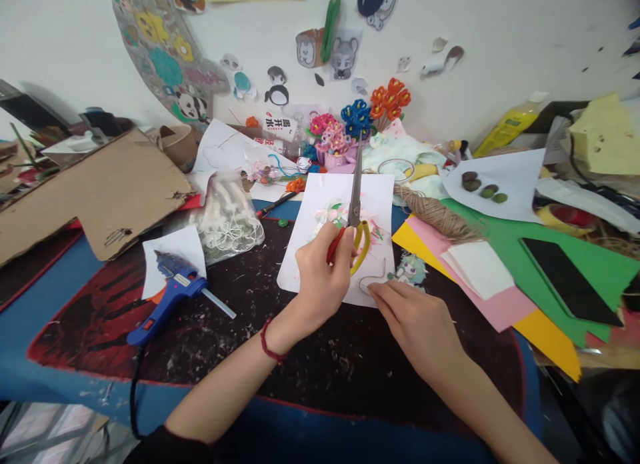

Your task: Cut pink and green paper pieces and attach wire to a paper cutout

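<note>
My left hand is closed around the handles of a pair of scissors, which have one red and one yellow loop. Their blades point up and away from me, pressed together. Lower right, my right hand pinches a thin piece of twine that curves over a white sheet of paper. Scraps and smears of pink, green and white cover the middle of that sheet. Beside my right fingers lies a green-haired cartoon figure cutout, partly hidden by the hand.
On the left, a blue glue gun rests on a paper piece, near a bag of white cord and cardboard. To the right are a twine skein, coloured sheets and a phone. Handmade flowers stand behind.
</note>
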`<action>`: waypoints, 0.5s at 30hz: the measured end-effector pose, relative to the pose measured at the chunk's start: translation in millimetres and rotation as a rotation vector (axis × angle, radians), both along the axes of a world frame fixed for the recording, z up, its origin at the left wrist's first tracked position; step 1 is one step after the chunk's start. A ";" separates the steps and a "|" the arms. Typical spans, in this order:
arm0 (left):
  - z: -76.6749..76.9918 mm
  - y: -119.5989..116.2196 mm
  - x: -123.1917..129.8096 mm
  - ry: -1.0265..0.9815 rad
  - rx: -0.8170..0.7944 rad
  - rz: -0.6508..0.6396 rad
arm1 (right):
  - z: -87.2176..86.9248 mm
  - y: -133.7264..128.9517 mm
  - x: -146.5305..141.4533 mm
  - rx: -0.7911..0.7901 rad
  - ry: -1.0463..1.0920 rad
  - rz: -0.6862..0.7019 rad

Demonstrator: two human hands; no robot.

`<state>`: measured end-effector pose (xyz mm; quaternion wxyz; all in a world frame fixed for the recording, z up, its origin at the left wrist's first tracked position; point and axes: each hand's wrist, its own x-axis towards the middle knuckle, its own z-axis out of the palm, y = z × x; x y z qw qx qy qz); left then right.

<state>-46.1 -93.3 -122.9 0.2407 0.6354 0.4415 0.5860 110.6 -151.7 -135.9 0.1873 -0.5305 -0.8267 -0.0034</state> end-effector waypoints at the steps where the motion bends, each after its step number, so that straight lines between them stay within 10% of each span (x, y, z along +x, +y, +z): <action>1: 0.2 -0.2 -0.1 -0.007 -0.004 -0.006 | -0.3 -0.5 0.2 0.015 -0.011 0.003; 15: -2.9 -2.8 6.6 0.196 0.092 -0.073 | -2.9 8.3 -15.0 0.158 -0.365 0.060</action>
